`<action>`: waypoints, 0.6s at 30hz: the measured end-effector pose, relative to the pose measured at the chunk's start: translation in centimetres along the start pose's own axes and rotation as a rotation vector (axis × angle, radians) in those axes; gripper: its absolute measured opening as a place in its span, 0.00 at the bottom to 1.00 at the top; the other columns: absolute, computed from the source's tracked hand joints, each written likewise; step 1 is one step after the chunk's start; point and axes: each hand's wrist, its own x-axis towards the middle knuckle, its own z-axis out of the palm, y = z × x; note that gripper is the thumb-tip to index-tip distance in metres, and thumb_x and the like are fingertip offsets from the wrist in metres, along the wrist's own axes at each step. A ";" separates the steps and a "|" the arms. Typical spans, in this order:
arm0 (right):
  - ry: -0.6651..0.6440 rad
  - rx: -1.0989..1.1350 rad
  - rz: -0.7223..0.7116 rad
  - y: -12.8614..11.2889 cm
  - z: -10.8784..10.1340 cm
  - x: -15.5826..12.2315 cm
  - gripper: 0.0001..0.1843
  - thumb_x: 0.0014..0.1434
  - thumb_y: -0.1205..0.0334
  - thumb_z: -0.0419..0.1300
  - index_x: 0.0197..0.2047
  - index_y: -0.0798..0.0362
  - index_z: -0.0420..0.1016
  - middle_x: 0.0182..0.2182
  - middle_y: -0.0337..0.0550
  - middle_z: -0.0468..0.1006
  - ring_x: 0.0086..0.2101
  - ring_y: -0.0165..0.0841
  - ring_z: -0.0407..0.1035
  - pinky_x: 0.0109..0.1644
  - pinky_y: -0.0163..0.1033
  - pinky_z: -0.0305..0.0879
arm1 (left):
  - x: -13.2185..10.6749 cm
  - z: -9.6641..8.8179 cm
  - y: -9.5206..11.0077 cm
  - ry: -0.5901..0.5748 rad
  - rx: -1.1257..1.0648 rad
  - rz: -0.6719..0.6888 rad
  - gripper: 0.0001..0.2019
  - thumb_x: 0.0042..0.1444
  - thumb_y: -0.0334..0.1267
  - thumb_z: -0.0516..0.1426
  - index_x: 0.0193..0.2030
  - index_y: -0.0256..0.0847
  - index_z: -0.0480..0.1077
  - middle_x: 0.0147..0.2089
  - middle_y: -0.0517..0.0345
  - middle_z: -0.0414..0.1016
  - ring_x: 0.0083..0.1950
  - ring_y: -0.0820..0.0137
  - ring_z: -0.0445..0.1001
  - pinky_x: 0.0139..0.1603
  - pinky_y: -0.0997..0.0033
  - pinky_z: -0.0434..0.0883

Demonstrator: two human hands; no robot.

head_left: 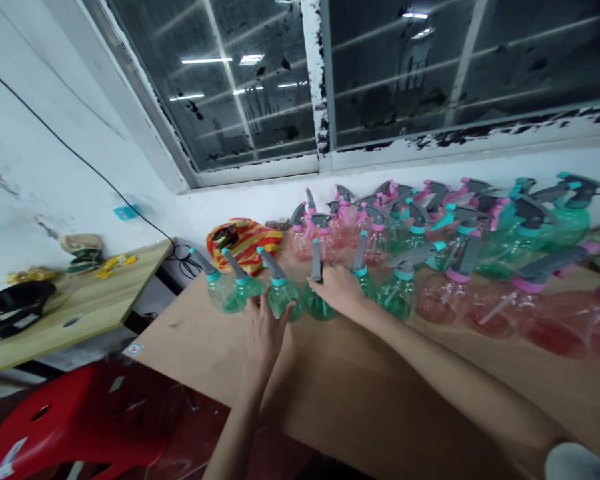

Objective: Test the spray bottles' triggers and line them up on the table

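Observation:
A row of green spray bottles with grey triggers stands at the near edge of a crowd of bottles on the brown table (360, 393). My left hand (263, 329) has its fingers spread against one green bottle (283, 293), touching its front. My right hand (341, 291) rests closed around the neighbouring green bottle (318, 301), fingers curled on its body below the trigger. Two more green bottles (230, 288) stand to the left of these.
Several pink and green spray bottles (450, 267) crowd the table's back right under the window. A red-and-yellow striped bag (244, 241) lies at the back left. A lower wooden table (70, 313) and a red plastic stool (80, 420) sit left.

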 end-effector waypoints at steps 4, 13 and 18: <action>0.000 0.003 -0.016 0.2 -0.1 -0.7 0.15 0.61 0.56 0.57 0.48 0.56 0.74 0.37 0.53 0.82 0.39 0.41 0.78 0.38 0.39 0.69 | 0.0 0.0 0.3 0.001 0.010 -0.012 0.27 0.57 0.50 0.60 0.60 0.43 0.64 0.45 0.49 0.64 0.49 0.53 0.71 0.46 0.50 0.72; 0.027 0.000 -0.034 0.5 -0.3 -1.2 0.18 0.61 0.57 0.57 0.49 0.60 0.73 0.38 0.57 0.81 0.38 0.41 0.77 0.37 0.40 0.68 | -1.3 -1.5 1.3 0.040 -0.012 -0.053 0.32 0.56 0.58 0.57 0.61 0.39 0.63 0.48 0.46 0.64 0.47 0.53 0.74 0.46 0.47 0.73; 0.027 0.003 -0.037 0.8 -0.6 -1.5 0.18 0.62 0.56 0.56 0.50 0.60 0.72 0.38 0.58 0.81 0.38 0.42 0.77 0.36 0.40 0.68 | -3.4 -3.2 3.0 0.011 -0.073 -0.114 0.32 0.58 0.61 0.53 0.61 0.40 0.63 0.49 0.46 0.65 0.41 0.58 0.74 0.41 0.52 0.75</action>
